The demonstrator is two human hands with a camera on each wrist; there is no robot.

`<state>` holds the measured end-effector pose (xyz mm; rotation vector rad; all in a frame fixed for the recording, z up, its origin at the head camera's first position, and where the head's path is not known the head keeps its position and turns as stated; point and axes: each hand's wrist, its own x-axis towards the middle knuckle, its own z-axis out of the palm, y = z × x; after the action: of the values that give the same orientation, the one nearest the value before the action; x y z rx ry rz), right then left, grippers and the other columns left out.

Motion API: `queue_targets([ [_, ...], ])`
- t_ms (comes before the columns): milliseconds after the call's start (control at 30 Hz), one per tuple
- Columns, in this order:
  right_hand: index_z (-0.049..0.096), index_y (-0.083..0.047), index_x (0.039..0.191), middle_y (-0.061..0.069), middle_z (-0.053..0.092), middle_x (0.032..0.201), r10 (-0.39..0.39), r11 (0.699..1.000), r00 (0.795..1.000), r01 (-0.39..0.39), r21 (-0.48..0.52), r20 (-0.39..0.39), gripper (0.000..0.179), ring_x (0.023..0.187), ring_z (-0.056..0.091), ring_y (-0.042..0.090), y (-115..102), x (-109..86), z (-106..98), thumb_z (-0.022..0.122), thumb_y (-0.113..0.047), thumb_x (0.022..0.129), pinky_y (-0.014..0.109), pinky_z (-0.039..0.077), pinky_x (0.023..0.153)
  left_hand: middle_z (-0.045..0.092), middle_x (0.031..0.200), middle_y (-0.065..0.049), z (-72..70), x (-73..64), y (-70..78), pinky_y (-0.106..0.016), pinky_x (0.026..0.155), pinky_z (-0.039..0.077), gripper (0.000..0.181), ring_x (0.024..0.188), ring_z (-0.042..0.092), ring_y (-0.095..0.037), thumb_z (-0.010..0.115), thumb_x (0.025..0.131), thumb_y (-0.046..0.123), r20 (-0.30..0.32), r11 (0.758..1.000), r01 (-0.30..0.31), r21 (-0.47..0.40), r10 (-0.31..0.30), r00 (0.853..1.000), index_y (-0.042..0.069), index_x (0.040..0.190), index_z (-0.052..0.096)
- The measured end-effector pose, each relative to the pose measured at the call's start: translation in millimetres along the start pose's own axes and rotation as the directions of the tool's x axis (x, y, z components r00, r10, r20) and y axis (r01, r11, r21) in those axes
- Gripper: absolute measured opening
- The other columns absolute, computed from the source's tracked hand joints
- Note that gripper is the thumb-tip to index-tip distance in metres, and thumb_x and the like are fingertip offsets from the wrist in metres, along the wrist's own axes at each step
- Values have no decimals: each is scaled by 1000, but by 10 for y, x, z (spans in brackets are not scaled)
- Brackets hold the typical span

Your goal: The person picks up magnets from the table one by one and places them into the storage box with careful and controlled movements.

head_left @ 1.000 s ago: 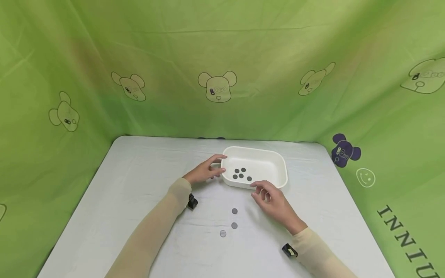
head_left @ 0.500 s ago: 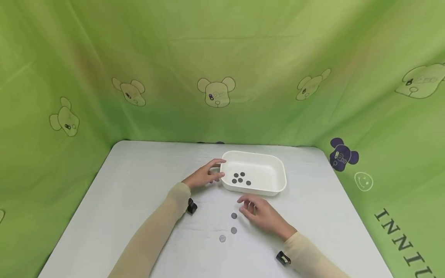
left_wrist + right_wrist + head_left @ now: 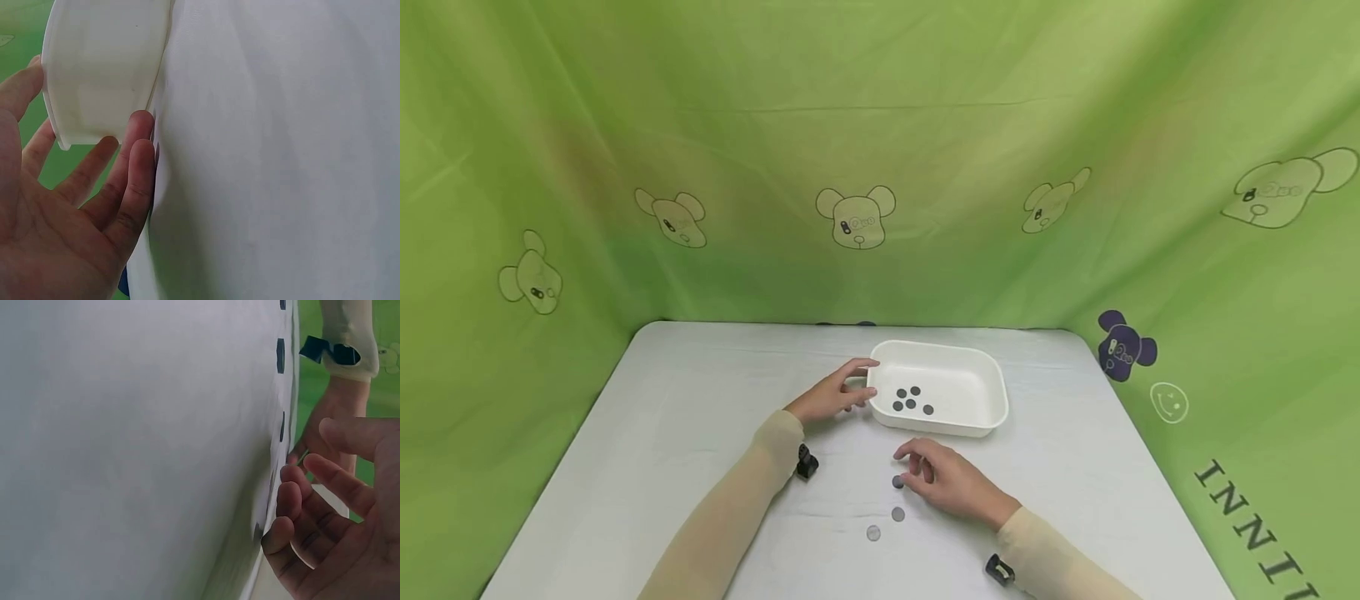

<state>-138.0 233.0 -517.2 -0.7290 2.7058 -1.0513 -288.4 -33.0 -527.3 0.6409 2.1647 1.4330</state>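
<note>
While two grey discs point(image 3: 898, 514) lie nearest on the worktop point(image 3: 700, 400), a third disc point(image 3: 897, 482) sits beside the right grip point(image 3: 951, 482).
That grip stands spread, pinching nothing visible; advise pinching by the edge. Beyond, left grip point(image 3: 829, 397) pinches the white tray point(image 3: 928, 426) by one end, five discs point(image 3: 911, 404) inside; steadiness advised.

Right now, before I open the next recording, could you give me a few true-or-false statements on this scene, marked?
1. The left hand touches the white tray at its left end. True.
2. Eight dark discs lie inside the white tray. False: five do.
3. Three gray discs lie on the table, outside the white tray. True.
4. The right hand is inside the white tray. False: it is on the near side of it, beside one of the gray discs.
5. The white tray stands upright. True.
</note>
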Motion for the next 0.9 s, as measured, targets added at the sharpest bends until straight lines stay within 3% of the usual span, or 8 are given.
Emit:
queue_targets([
  [133, 69, -18, 130, -14, 61, 96, 3, 1000, 1000, -2, -30, 10, 29, 75, 56, 6, -20, 14, -9, 75, -29, 103, 24, 48, 66, 46, 164, -14, -9, 3, 15, -34, 73, 53, 59, 102, 72, -18, 66, 108, 42, -9, 1000, -7, 8, 7, 1000, 42, 161, 40],
  [300, 69, -18, 132, -15, 59, 97, 19, 998, 999, -17, -58, 45, 32, 77, 56, 6, -30, 39, 5, 74, -31, 104, 24, 47, 67, 45, 165, -15, -10, -3, 21, -34, 79, 54, 60, 103, 73, -18, 67, 108, 41, -11, 1000, -7, 1, 7, 1000, 42, 161, 40],
  [900, 73, -20, 123, -12, 56, 96, -2, 986, 996, 17, -169, 93, 26, 77, 53, 2, -57, 82, 56, 79, -25, 99, 23, 47, 68, 45, 164, -15, 26, -37, 36, -34, 79, 53, 59, 102, 72, -18, 65, 109, 40, -13, 1000, -7, 8, 7, 1000, 40, 162, 40],
])
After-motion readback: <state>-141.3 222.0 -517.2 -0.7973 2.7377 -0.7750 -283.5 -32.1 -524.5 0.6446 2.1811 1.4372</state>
